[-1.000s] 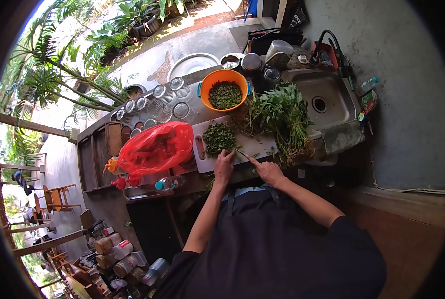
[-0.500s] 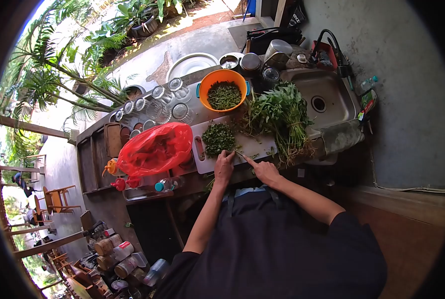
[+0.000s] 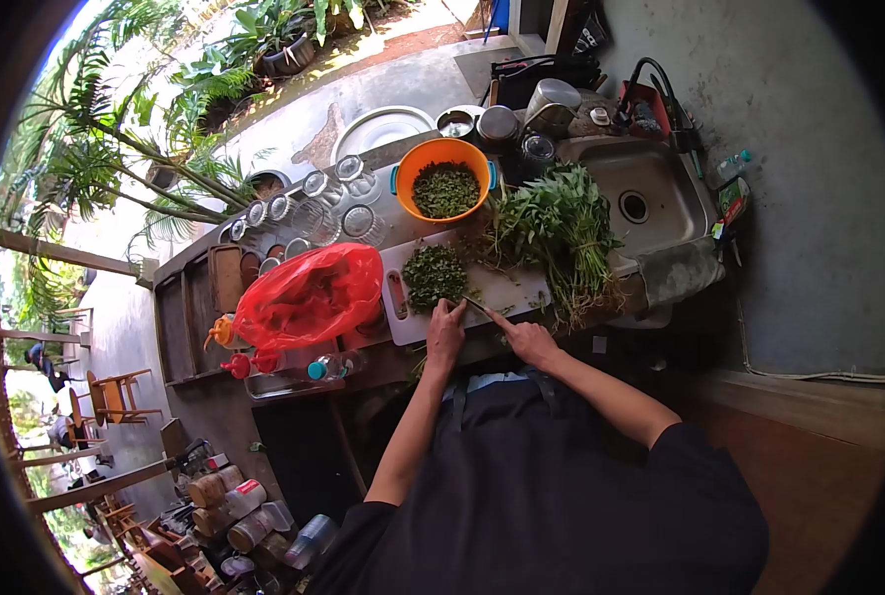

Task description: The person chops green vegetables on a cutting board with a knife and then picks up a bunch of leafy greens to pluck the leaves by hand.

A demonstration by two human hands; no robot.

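Note:
My right hand (image 3: 530, 340) is closed round a knife (image 3: 478, 305), its index finger stretched along it and the blade pointing left. Beside the blade tip, my left hand (image 3: 446, 330) has its fingers bent together at the near edge of a pile of chopped greens (image 3: 434, 276); whatever they pinch is hidden. Both hands are over the near side of a white cutting board (image 3: 517, 288), where small green bits lie scattered. A large bunch of leafy greens with stems and roots (image 3: 567, 233) rests across the board's right end.
Behind the board stands an orange basin (image 3: 428, 153) with chopped greens inside. To the left are a red plastic bag (image 3: 314, 297), a bottle with a turquoise cap (image 3: 335, 368) and several glasses (image 3: 362, 224). On the right is a metal sink (image 3: 671, 178) with a cloth (image 3: 679, 273) over its edge.
The knife and both hands stay almost in place, with only a slight shift of the blade. The greens, basin and board look the same.

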